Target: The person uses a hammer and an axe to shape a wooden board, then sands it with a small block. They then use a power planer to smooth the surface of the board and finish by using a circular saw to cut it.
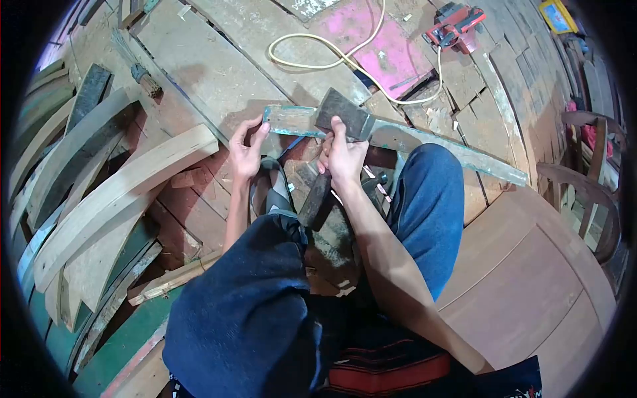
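The strip (424,142), a long thin lath with flaking teal paint, lies just above centre and runs from 11 o'clock out toward 3 o'clock, passing beyond the right knee. The left hand (245,149) pinches its near end between thumb and fingers. This probably pins the lath so that it cannot slide or twist.

The right hand (342,156) is clenched around the hatchet (345,113) high on the haft, just under the head. The head rests flat-edged on the lath, and the haft points back toward 6 o'clock between the legs. So short a grip seems meant for close, controlled strokes rather than full swings. The hands sit near each other, so the held end stays stiff under the blade.

By count:
- One lath, one hatchet and two hands.
- At 9 o'clock, a stack of curved boards (126,186), at least six, nested along their bends.
- At 12 o'clock, one yellow cable (318,63) looped loose.
- At 1 o'clock, one red power tool (454,26).
- At 11 o'clock, one brush (136,66).
- At 4 o'clock, one round tabletop (524,278).
- At 3 o'clock, what look like two chair frames (590,192).
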